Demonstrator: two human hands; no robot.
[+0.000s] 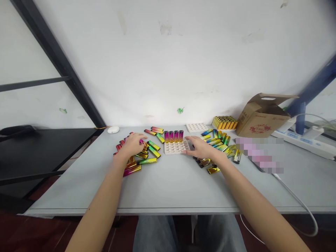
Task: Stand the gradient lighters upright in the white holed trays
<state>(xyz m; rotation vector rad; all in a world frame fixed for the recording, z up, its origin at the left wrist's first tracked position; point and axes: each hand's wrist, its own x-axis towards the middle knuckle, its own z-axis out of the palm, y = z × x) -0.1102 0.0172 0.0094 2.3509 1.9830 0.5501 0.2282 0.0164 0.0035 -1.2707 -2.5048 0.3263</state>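
A white tray (173, 151) with rows of holes stands mid-table, with several purple-and-gold lighters (171, 137) upright along its back row. My right hand (201, 147) is at the tray's right end, thumb at the front corner and fingers behind, gripping it. Over a loose heap of shiny lighters (132, 170) on the left, my left hand (133, 144) has its fingers curled down, with a purple lighter (141, 141) showing between fingers and thumb. Its palm hides part of the heap.
More gold, green and blue lighters (222, 147) lie to the right. Behind them are a second white tray (196, 127), a filled tray of lighters (225, 122) and an open cardboard box (258, 120). A white case (113, 130), a blurred-out device (258, 154) with a cable, and a power strip (306, 141) also occupy the table.
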